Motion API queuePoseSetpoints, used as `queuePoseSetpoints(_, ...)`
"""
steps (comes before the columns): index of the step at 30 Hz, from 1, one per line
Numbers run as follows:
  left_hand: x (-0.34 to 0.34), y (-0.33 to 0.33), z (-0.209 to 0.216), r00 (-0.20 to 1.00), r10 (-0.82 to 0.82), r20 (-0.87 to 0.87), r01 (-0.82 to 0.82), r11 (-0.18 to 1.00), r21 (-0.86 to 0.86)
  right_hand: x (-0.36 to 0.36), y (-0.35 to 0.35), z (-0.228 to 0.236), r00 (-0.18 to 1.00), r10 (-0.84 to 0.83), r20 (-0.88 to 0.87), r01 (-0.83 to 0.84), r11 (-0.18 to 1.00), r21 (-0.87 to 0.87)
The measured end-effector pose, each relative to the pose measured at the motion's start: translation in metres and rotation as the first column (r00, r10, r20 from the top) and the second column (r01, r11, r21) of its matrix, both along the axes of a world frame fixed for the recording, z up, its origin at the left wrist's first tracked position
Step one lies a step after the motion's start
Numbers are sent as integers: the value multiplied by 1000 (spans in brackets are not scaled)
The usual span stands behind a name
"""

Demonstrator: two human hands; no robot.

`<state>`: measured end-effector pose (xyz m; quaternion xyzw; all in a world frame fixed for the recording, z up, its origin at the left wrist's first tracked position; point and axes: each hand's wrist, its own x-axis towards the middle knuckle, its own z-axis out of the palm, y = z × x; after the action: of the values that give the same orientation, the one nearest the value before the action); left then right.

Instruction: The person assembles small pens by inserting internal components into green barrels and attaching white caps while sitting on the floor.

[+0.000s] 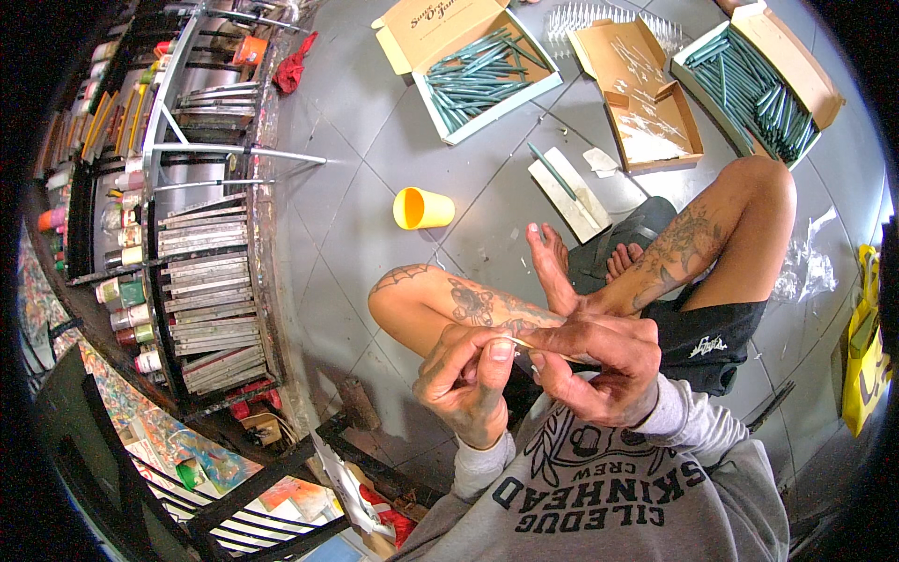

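Observation:
In front of my chest, my left hand [468, 379] pinches one end of a thin pale stick [526, 346] between thumb and forefinger. My right hand [604, 365] has its fingers closed round the other end, and they hide part of it. Beyond my crossed legs, a dark green pen-like tube [554, 173] lies on a white slab [588, 217]. Many similar tubes fill an open carton [459, 134] at the centre back and another carton [815, 80] at the right. Between these, a shallow brown box [599, 70] holds small clear and white slivers.
A yellow cup [423, 208] lies on its side on the grey tiled floor [342, 211]. A rack of stacked frames [211, 309] and paint jars fills the left. Crumpled clear plastic [807, 262] and a yellow bag [863, 351] are at the right. Clear spiky plastic [613, 23] sits at the back.

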<state>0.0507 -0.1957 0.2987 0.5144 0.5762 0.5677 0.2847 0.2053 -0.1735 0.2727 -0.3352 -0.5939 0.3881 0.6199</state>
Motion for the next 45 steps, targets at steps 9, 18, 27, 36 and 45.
queuePoseSetpoints(9,-6,0,-1,996,-35,-84,36,999,20,0,0,-1,998,54,-18,-55,997,-57)
queuePoseSetpoints(18,-3,1,2,993,-19,-115,21,1000,11,4,5,-6,992,125,2,-125,991,-40)
queuePoseSetpoints(27,-1,0,0,998,-27,-52,27,1000,1,7,9,-11,988,154,11,-153,986,-59)
queuePoseSetpoints(36,1,-2,0,999,32,43,-30,999,-29,5,6,-5,994,106,1,-106,994,-23)
queuePoseSetpoints(45,2,-3,2,998,48,50,-47,999,-23,1,1,-6,991,125,-48,-129,988,-80)
